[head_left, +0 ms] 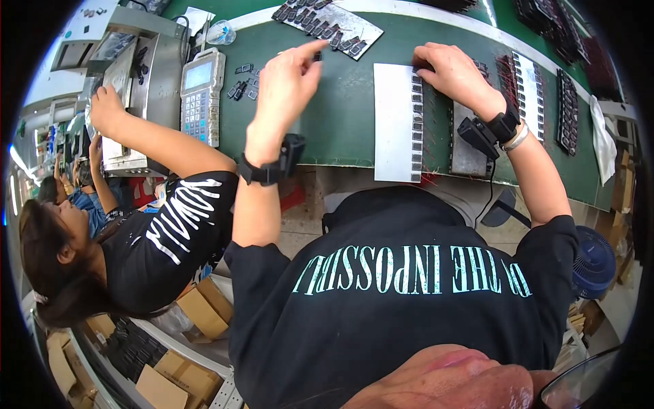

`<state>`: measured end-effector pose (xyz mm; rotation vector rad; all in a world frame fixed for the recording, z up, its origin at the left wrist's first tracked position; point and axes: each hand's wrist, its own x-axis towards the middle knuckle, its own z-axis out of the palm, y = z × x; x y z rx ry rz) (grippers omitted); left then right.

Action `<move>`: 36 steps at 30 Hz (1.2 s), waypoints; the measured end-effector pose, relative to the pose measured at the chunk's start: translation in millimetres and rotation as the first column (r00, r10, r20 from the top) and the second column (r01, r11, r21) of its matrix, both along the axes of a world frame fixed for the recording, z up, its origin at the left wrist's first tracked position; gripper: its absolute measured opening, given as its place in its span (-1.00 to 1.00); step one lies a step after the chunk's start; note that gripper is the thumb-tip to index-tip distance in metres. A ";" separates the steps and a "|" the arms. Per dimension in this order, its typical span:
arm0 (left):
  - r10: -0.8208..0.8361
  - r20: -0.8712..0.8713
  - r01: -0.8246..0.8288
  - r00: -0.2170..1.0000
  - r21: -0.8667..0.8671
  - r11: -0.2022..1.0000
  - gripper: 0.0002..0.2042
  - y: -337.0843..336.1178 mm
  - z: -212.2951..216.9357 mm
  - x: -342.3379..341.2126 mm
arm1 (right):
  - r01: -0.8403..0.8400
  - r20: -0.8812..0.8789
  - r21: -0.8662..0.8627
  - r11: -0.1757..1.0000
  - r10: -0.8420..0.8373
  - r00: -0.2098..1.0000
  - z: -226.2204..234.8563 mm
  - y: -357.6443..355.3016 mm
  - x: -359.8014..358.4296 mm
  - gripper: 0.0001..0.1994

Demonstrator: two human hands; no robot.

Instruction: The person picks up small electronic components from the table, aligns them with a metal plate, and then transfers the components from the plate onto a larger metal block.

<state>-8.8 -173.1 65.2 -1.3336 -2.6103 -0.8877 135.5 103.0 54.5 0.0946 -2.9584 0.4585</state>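
Black shirt kept clear, one-o'clock parts are best squared by half-curled right hand, left hand likewise, grips unclear.

Black short-sleeved T-shirt with teal lettering, black wrist straps, silver bangle, glasses.

Green table, white board, black parts

The board is plain, the wires beside it red. I see a grey keypad unit with a pale blue screen, a black shirt lettered in turquoise, black wrist straps, a silvery bangle, a blue fan and brown cartons.
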 end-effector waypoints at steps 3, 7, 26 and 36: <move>-0.062 0.381 -0.016 0.923 0.199 0.980 -0.73 13.9 -1.3 30.1 | 0.029 0.027 -0.038 0.999 -0.028 0.999 0.8 -2.1 -2.3 -0.83; -0.242 0.741 -0.167 0.627 0.431 0.887 -0.80 33.9 -16.1 59.1 | 0.065 0.020 -0.110 0.992 -0.063 0.998 11.9 -5.0 -0.6 -0.83; -0.439 0.880 -0.309 0.179 0.474 0.824 -0.83 65.7 -21.3 111.3 | 0.308 0.061 -0.744 0.593 -0.399 0.915 23.7 -70.3 72.0 -0.85; -0.440 0.891 -0.278 0.109 0.452 0.847 -0.79 56.3 -23.4 111.2 | 0.277 0.072 -0.728 0.627 -0.333 0.940 16.8 -64.5 69.8 -0.87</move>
